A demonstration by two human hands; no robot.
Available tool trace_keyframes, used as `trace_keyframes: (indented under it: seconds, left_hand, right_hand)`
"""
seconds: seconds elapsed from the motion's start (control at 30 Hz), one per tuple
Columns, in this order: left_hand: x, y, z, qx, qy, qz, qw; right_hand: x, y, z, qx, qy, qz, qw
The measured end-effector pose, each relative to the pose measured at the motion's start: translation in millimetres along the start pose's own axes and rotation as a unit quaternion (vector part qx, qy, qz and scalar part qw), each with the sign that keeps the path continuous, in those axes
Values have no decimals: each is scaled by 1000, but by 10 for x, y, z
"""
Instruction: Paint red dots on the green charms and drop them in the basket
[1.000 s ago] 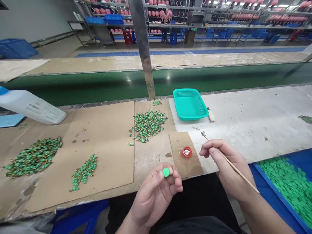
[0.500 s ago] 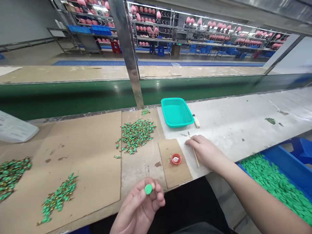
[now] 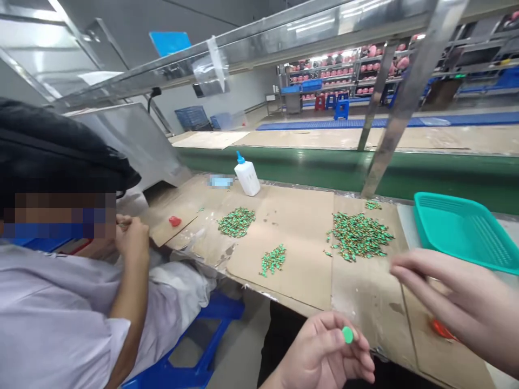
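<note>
Between the thumb and fingers of my left hand (image 3: 326, 351) is a small round green disc (image 3: 347, 335), held near the table's front edge. My right hand (image 3: 450, 302), slightly blurred, hovers with its fingers stretched out and nothing visible in them. Just left of its fingertips lies a large heap of small green-and-gold pieces (image 3: 360, 237) on cardboard. Under the right hand, a red dish (image 3: 444, 329) is mostly covered. A small cluster of the same pieces (image 3: 273, 260) lies further left, with another heap (image 3: 236, 222) behind it.
A teal basket (image 3: 466, 232) stands at the right. A white bottle with a blue nozzle (image 3: 247, 177) is at the back of the table. On the left, a co-worker (image 3: 73, 302) sits close, hands at the table. A metal post (image 3: 399, 113) rises behind the large heap.
My view has swung left, bringing the co-worker into sight. My right hand has left the thin brush and moved over toward the large heap. My left hand keeps the green disc.
</note>
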State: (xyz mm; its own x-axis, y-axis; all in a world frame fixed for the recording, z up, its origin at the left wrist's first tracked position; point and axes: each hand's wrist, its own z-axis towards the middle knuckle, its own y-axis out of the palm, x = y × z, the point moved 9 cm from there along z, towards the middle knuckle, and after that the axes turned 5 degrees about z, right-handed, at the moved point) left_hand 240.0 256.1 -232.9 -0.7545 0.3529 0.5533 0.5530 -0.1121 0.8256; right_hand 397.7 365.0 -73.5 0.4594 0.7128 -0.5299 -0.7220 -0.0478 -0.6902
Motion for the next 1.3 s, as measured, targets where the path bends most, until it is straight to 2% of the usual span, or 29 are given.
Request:
trace_keyframes:
  seconds: [0.1,0.2,0.27,0.33,0.4,0.53,0.67,0.73,0.8,0.9,0.97,1.03,1.17,1.3]
  left_hand:
    - [115,-169,-243,-4,22,-14,1000]
    - [317,-356,-454,-6,57,-28,998]
    - [464,-460,-575,-12,78,-34,996]
    - [607,-548,-685,-16,96,-41,994]
    - [740,-627,-779,-17,115,-52,992]
    - [919,-738,-893,-15,132,-66,989]
    - [1036,-740,-920,-14,147,-67,987]
    - [1110,-686,-925,-12,160,-68,985]
    - [1195,-602,-924,-11,173,-70,982]
    - [1280,-429,-869,-16,176,-73,982]
    - [1271,-290,-790,-28,166,-71,983]
    - [1199,-134,-690,-45,150,-62,986]
    - [923,174,-493,-68,106,-27,992]
    - [617,424,-361,-66,56,14,996]
  right_hand:
    - [-465,1124,853,-228,-3,50,972]
    - [-754,2073,1539,-285,-9,42,958]
    - [-871,2572,1839,-293,-11,30,955]
    - [-950,2922,2013,-294,-15,17,956]
    - [-991,3137,2090,-296,-20,6,955]
    - [-983,3302,2125,-300,-30,-2,954]
    - [-962,3199,2146,-281,-25,17,959]
    - [-984,3002,2096,-267,-14,40,963]
    - [-1033,2677,1953,-252,-3,73,965]
    - [-1135,1995,1528,-211,13,130,969]
    - [-1218,1469,1144,-146,15,204,968]
    - [-1255,1053,708,-89,29,256,962]
    - [-1260,604,-30,1,46,264,963]
    - [-1263,335,-417,74,14,230,970]
